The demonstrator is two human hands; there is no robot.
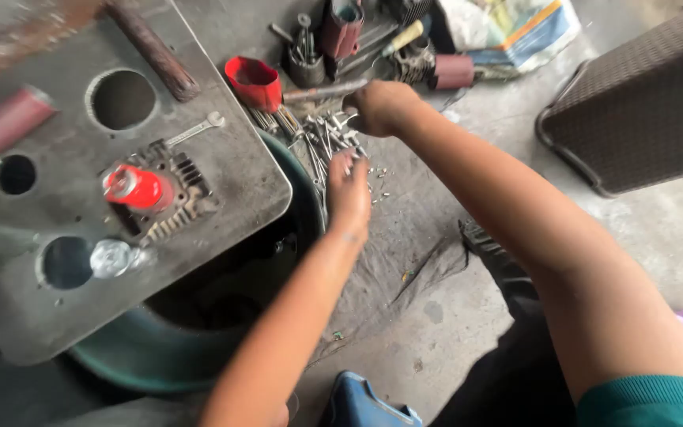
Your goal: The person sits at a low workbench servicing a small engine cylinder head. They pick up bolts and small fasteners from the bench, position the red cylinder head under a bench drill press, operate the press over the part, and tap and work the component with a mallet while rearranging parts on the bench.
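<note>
My left hand reaches down to a heap of metal wrenches and small tools spread on a grey cloth on the floor, fingers resting among them. My right hand is further back at the top of the same heap, fingers curled around a tool end; what exactly it grips is hidden. A long metal rod lies just behind that hand. On the steel plate to the left sits a finned engine cylinder with a red cap in it, and a spanner.
The plate has round holes and rests over a dark green tub. A red funnel-like cup, a tin of tools and bags lie at the back. A brown wicker chair stands right. A blue can is near my knees.
</note>
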